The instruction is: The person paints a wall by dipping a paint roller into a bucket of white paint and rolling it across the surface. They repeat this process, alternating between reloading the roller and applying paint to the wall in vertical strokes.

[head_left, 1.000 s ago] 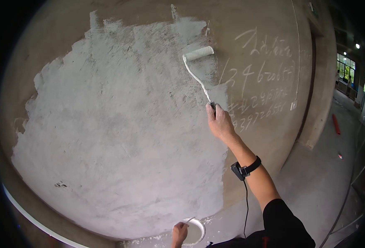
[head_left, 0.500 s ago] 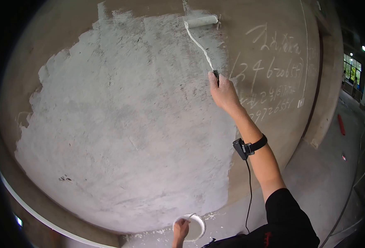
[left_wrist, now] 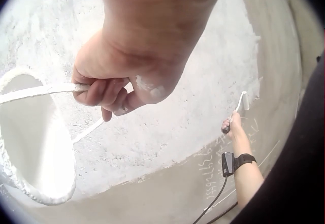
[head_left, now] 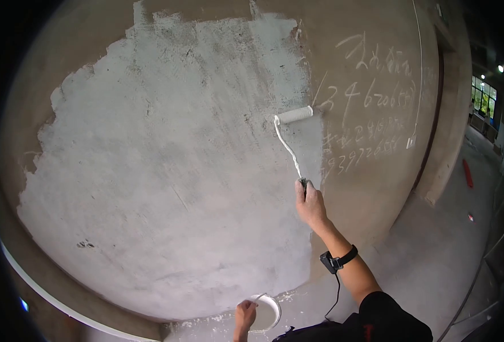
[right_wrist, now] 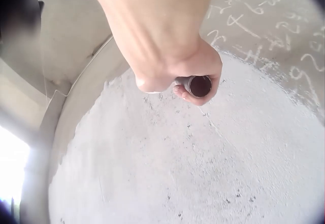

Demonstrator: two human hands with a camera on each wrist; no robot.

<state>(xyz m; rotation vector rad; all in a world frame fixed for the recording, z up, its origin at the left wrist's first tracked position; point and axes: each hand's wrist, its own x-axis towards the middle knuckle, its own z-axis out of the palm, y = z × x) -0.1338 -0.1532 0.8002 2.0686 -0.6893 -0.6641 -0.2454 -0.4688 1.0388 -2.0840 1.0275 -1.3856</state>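
Observation:
My right hand [head_left: 310, 203] grips the dark handle [right_wrist: 199, 86] of a paint roller, fingers curled round it. The roller's white sleeve [head_left: 294, 114] lies against the concrete wall at the right edge of the large whitish painted patch [head_left: 166, 165]. Low in the head view, my left hand [head_left: 244, 314] holds the thin wire handle [left_wrist: 38, 91] of a white paint bucket [left_wrist: 35, 148], which hangs beside the wall's base. In the left wrist view the roller [left_wrist: 242, 100] and my right hand [left_wrist: 231, 128] show far off.
Chalk numbers and writing [head_left: 371, 97] cover the bare concrete to the right of the painted patch. A wall corner and open floor [head_left: 451, 239] lie further right, with a small red object [head_left: 466, 171] on the floor and windows [head_left: 483, 100] beyond.
The roller went up to the top edge of the painted patch, then came down well below it. My right arm dropped with it. The left hand kept hold of the bucket handle.

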